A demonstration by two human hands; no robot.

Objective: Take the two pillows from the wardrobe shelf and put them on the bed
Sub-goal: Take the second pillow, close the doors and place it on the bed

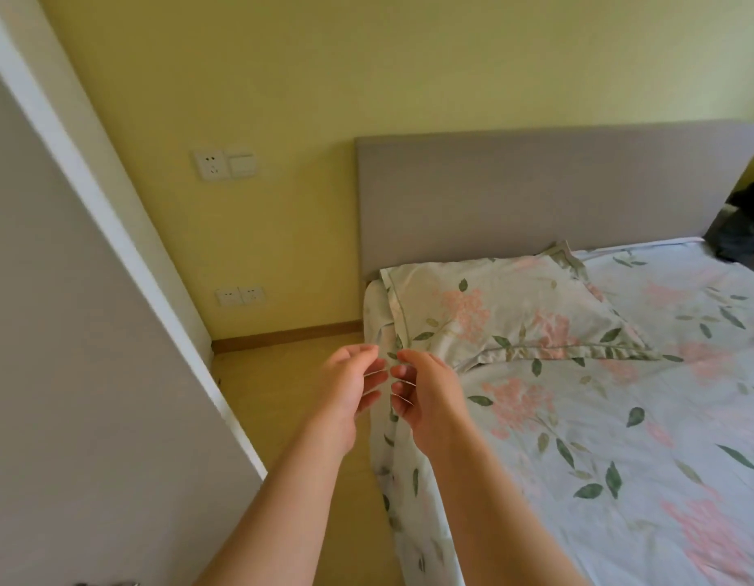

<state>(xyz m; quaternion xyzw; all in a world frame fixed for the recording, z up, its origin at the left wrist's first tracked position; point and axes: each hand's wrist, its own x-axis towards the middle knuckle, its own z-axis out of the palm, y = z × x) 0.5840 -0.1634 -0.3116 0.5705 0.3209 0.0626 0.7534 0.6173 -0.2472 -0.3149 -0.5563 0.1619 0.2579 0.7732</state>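
Right then, room: yellow wall (282, 78), pale floor (295, 374), wood skirting along its base.
Wall fittings: sockets (240, 296) low down, a socket and switch (225, 164) higher up.
Left edge: grey panel (70, 332) with a white edge, tilted across the view.
Bed (620, 437): floral sheet, pink blooms and green leaves, grey headboard (536, 196) behind.
Pillow (506, 315): one only, same floral cloth, lying flat at the bed's near head corner, just before the headboard.
Left hand (350, 387): empty, fingers loosely curled, over the floor beside the bed.
Right hand (422, 395): empty, fingers curled, fingertips nearly meeting the left's, over the bed's edge.
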